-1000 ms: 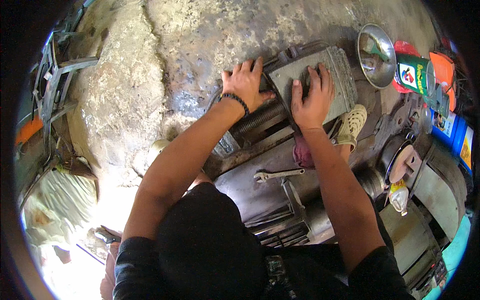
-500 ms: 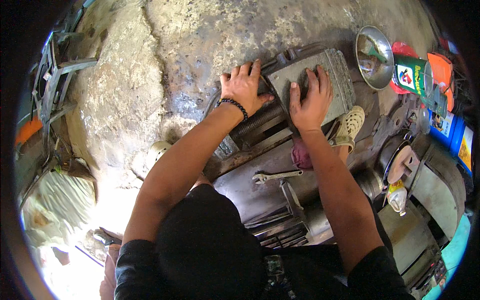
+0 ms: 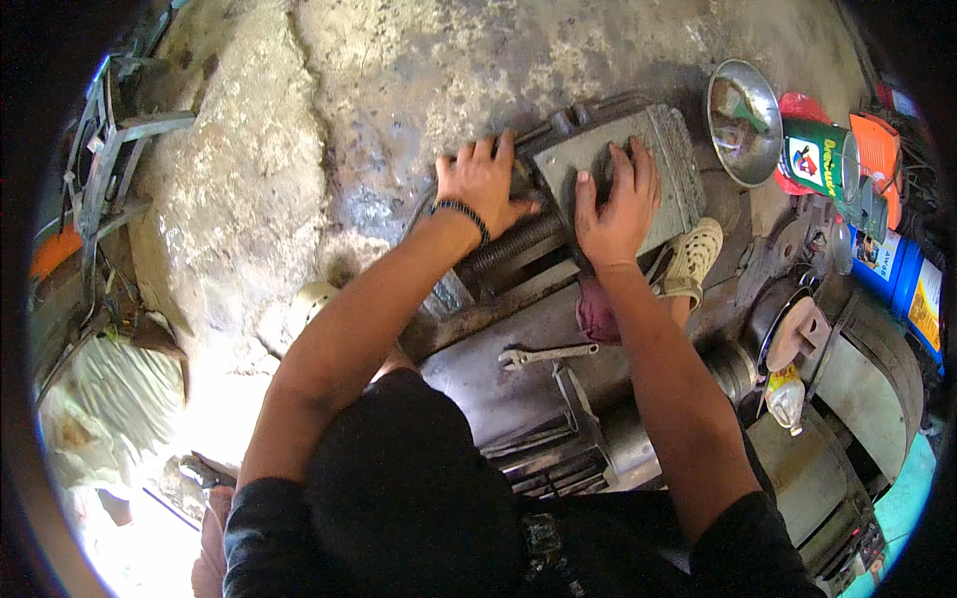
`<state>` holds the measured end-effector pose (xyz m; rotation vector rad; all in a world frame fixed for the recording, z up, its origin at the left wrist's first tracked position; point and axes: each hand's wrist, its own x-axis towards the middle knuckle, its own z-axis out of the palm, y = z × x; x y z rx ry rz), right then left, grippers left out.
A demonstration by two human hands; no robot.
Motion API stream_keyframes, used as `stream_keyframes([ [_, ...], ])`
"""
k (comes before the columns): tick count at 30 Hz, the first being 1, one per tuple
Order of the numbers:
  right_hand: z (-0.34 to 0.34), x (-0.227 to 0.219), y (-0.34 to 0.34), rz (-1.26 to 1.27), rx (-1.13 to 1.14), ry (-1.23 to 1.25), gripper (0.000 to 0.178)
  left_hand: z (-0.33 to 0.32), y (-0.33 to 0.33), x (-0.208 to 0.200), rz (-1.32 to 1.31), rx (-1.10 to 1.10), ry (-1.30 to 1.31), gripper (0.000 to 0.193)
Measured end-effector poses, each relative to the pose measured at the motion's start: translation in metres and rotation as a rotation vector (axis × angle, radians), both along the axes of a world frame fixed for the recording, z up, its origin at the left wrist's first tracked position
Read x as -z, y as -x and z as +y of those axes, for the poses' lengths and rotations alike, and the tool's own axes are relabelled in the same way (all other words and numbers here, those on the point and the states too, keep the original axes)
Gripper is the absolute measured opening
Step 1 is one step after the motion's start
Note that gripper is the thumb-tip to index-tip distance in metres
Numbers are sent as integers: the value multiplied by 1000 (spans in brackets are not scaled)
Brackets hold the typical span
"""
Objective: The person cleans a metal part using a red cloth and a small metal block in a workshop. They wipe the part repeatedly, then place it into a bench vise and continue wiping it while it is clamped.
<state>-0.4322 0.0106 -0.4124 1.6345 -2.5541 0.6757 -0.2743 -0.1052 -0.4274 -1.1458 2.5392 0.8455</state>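
Observation:
A heavy, greasy metal vise point(image 3: 653, 140) lies on the floor in front of me, with a long threaded screw point(image 3: 513, 247) along its open middle. My left hand point(image 3: 477, 189), a dark beaded bracelet at its wrist, rests on the body beside the screw. Its fingers are stretched forward and its thumb is apart. On the flat grey top of the jaw block lies my right hand point(image 3: 616, 214), palm down with fingers extended. What is under both palms is hidden.
Closer to me lie an adjustable wrench point(image 3: 548, 356) and a maroon cloth point(image 3: 596, 311). At right stand a metal bowl point(image 3: 745, 122) with a brush in it, a green container point(image 3: 817, 159), a blue bucket point(image 3: 897, 279) and a plastic bottle point(image 3: 786, 401). A metal frame point(image 3: 115, 149) stands at left.
Both hands stay on the vise in nearly the same pose. The whole view has shifted slightly, and no object has visibly been moved.

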Motion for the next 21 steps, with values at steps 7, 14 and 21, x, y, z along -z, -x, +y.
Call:
stream_keyframes([
  [7,1,0,0,1,-1,-10,54,2,-3,-3,24,-9,38,108],
  [14,-1,0,-1,1,0,-4,55,-5,0,-10,50,12,-9,108],
  [21,0,0,1,10,13,-22,56,-3,-3,-4,94,19,52,107],
])
